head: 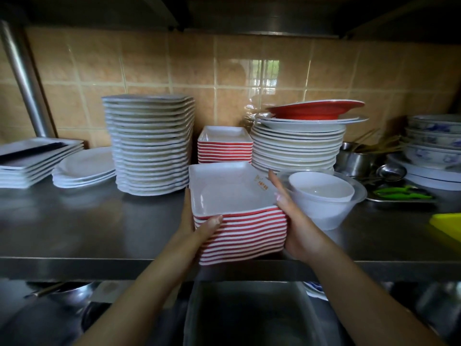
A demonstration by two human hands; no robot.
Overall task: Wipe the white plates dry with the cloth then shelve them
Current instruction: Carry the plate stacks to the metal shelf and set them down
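A stack of square plates (239, 228), white inside and red outside, is held at the front edge of the steel shelf (87, 228). My left hand (199, 228) grips its left side, thumb on the front edge. My right hand (294, 221) grips its right side with fingers stretched along the rim. A shorter stack of the same square plates (224, 148) stands behind it against the tiled wall. No cloth is in view.
A tall stack of white plates (149, 146) stands left of centre, and flat white plates (84, 168) and rectangular trays (32, 161) lie at far left. At right are round plates topped by a red dish (316, 109), a white bowl (321, 193), patterned bowls (434, 141), metal cups and utensils. A sink (249, 315) lies below.
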